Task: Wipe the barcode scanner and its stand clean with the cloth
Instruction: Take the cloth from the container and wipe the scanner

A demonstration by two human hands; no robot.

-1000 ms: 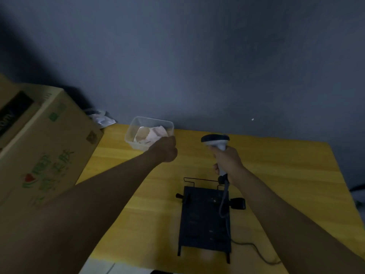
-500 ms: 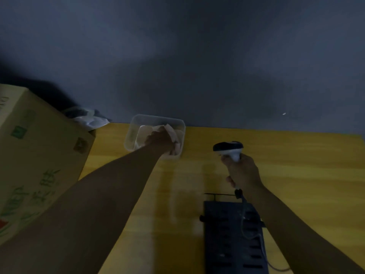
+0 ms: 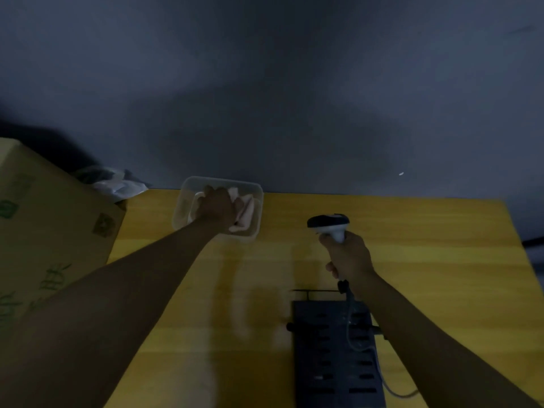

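Fingers (image 3: 232, 206) in cloth (image 3: 245, 213) tub (image 3: 188, 184), cardboard box (image 3: 44, 231) left, scanner (image 3: 329, 225) raised

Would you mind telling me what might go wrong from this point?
The scanner is held aloft in the right hand, and its cable trails down across the black stand; lifting further could snag it or tug the stand. The left hand reaches into the light plastic tub for the cloth; pulling quickly may drag the tub along the table.

The left hand (image 3: 217, 209) reaches into the clear tub (image 3: 184, 201), onto the cloth (image 3: 247, 212). The right hand (image 3: 350, 257) grips the barcode scanner (image 3: 329, 226) above the bench (image 3: 426, 260).
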